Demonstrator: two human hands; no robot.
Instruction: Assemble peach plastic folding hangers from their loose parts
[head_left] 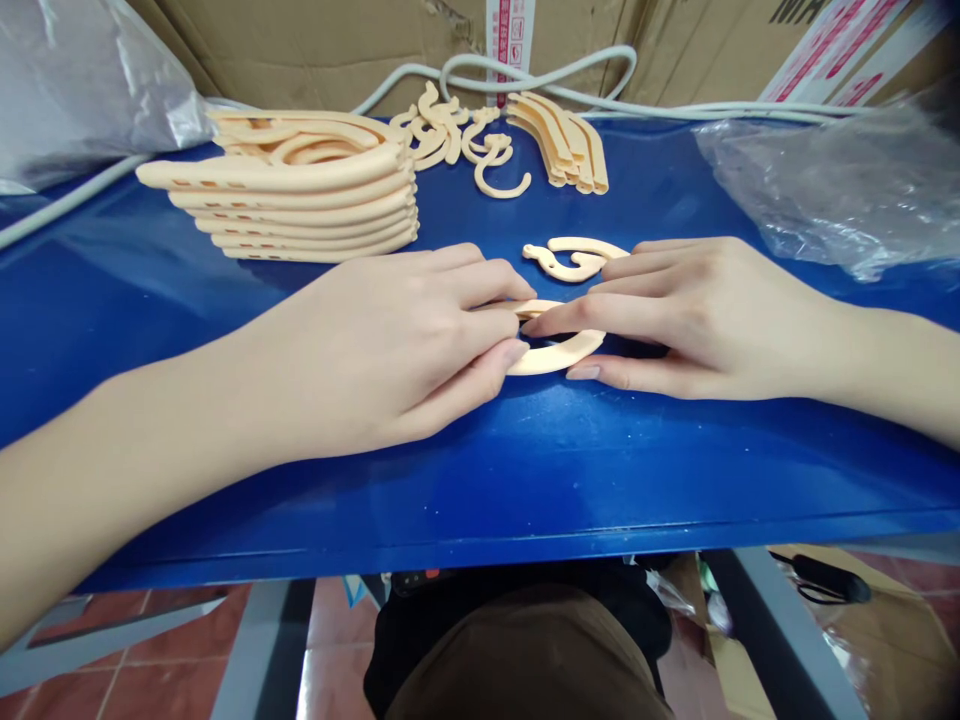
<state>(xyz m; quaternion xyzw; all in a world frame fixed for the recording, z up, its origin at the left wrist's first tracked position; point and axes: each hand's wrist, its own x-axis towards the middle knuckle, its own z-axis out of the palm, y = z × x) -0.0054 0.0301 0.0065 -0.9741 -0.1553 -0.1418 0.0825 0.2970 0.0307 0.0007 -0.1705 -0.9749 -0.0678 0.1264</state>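
Note:
A cream plastic clothes-hanger part [559, 355], curved like a loop, lies low over the blue tabletop between my hands. My left hand [420, 345] grips its left end between thumb and fingers, covering much of it. From the other side, my right hand [675, 310] pinches the same part, its thumb near the lower curve and a fingertip pressing inside the loop. Just beyond the fingers lies a loose hook [570, 265] beside another curved strip [589, 244], whose right end is hidden by my right hand.
Stacked cream hanger pieces [300, 200] stand at the left. Several hooks [435, 125] and a pile of curved arms [559, 140] lie at the back. Clear plastic bags [840, 180] rest at the right, a grey cable [690, 110] runs behind, and cardboard boxes [337, 50] border the blue table [525, 480].

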